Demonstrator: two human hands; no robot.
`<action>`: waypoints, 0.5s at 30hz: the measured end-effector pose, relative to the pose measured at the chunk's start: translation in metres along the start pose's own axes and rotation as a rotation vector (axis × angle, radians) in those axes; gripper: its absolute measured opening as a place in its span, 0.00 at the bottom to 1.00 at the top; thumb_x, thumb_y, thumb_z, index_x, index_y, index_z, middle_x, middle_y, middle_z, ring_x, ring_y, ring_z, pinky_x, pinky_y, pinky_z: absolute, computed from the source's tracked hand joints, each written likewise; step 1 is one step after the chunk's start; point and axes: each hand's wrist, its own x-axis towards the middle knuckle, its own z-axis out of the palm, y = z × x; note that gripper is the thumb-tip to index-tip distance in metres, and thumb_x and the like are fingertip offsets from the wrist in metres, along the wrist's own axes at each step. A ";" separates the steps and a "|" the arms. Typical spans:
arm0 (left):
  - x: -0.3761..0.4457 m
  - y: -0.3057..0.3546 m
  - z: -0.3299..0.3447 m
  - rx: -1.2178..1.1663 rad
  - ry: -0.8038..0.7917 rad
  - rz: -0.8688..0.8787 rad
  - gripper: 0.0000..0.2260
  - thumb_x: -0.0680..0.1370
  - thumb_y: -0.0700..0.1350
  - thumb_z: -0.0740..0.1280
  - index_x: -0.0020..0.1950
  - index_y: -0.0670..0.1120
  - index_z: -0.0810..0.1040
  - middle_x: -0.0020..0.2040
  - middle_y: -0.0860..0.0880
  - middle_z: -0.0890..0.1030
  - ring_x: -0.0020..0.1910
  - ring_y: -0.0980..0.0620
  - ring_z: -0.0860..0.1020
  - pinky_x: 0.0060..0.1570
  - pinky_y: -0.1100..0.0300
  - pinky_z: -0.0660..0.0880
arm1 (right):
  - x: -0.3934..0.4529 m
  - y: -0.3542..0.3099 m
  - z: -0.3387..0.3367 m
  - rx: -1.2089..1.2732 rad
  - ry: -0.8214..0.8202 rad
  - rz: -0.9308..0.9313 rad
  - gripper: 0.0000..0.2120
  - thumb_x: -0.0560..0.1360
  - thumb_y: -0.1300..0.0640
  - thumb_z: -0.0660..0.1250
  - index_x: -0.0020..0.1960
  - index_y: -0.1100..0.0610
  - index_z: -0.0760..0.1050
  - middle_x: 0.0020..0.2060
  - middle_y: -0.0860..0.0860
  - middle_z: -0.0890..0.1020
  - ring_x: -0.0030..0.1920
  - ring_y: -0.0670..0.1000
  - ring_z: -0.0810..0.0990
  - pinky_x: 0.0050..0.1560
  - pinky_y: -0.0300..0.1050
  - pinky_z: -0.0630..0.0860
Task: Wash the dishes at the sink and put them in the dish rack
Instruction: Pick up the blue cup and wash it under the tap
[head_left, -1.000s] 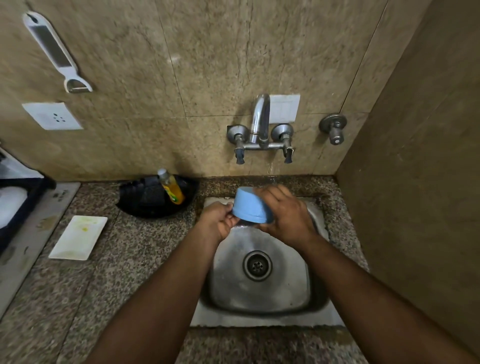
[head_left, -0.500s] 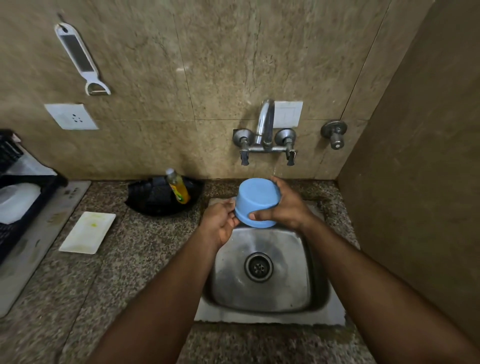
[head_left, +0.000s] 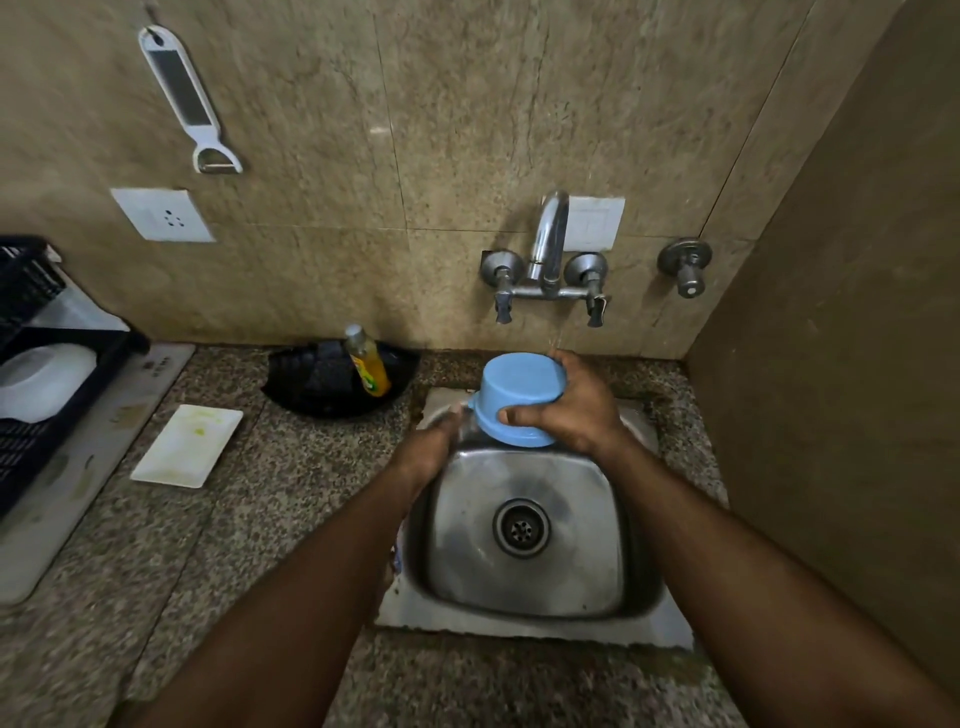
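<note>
Looking down, I log this, largest first:
Counter (head_left: 234, 519): speckled granite, running along the tiled back wall.
Sink (head_left: 524, 530): steel basin set into the counter's right end, drain in the middle.
Dish rack (head_left: 31, 415): black, at the counter's left edge, with a white container inside.
Black tray (head_left: 322, 384): against the counter's back edge, left of the sink, with a yellow soap bottle (head_left: 368, 364) leaning in it.
White plate (head_left: 188, 446): flat on the counter, between rack and sink.
Tap (head_left: 548, 254): on the wall above the sink's back edge; a thin stream falls from it.
Blue bowl (head_left: 517, 397): upside down and tilted, held above the sink's back edge, under the stream.
Right hand (head_left: 571, 405): I see fingers and thumb wrapped round the bowl's side.
Left hand (head_left: 434, 447): at the sink's back-left corner, fingertips by the bowl's rim; I cannot tell if it grips.
</note>
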 end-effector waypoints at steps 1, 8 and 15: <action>0.006 -0.011 -0.003 0.125 0.012 -0.025 0.47 0.70 0.82 0.56 0.73 0.47 0.76 0.72 0.43 0.77 0.69 0.42 0.76 0.69 0.51 0.70 | -0.001 0.001 0.003 0.009 -0.005 0.009 0.51 0.51 0.39 0.86 0.71 0.48 0.71 0.56 0.43 0.78 0.56 0.47 0.78 0.56 0.41 0.74; 0.033 -0.090 -0.011 0.758 -0.057 0.010 0.46 0.74 0.79 0.47 0.79 0.48 0.68 0.78 0.38 0.69 0.79 0.35 0.62 0.79 0.44 0.58 | -0.012 0.013 0.015 -0.079 -0.019 0.015 0.57 0.53 0.33 0.82 0.76 0.48 0.66 0.64 0.47 0.77 0.62 0.50 0.76 0.63 0.47 0.76; 0.027 -0.086 -0.009 0.660 -0.025 0.072 0.49 0.73 0.76 0.35 0.79 0.48 0.68 0.73 0.37 0.75 0.74 0.36 0.69 0.75 0.49 0.63 | -0.026 0.030 0.048 -0.114 -0.060 0.013 0.52 0.51 0.31 0.81 0.70 0.46 0.69 0.59 0.44 0.79 0.58 0.47 0.78 0.60 0.47 0.78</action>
